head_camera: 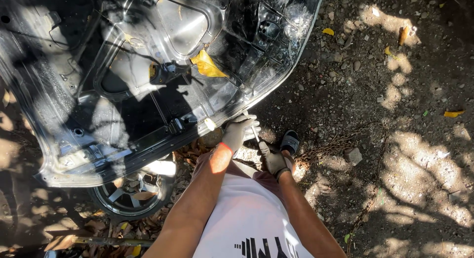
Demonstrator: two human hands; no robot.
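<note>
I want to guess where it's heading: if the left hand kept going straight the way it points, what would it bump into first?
Most likely the car door panel. The gloved left hand points up toward the panel's lower edge, right beside it, with a thin tool in its grip. How high the hand sits above the panel is unclear.

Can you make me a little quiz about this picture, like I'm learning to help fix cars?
1. True or false: both hands wear gloves.
2. What lies on the car panel? A) a yellow leaf B) a red cup C) a blue rag
3. What sits on the ground under the panel's lower edge?

Key:
1. True. The left hand and the right hand both wear grey gloves and grip a thin rod-like tool at the panel's edge.
2. A. A yellow leaf lies on the car panel.
3. A wheel with a metal rim, among dry leaves.
</note>
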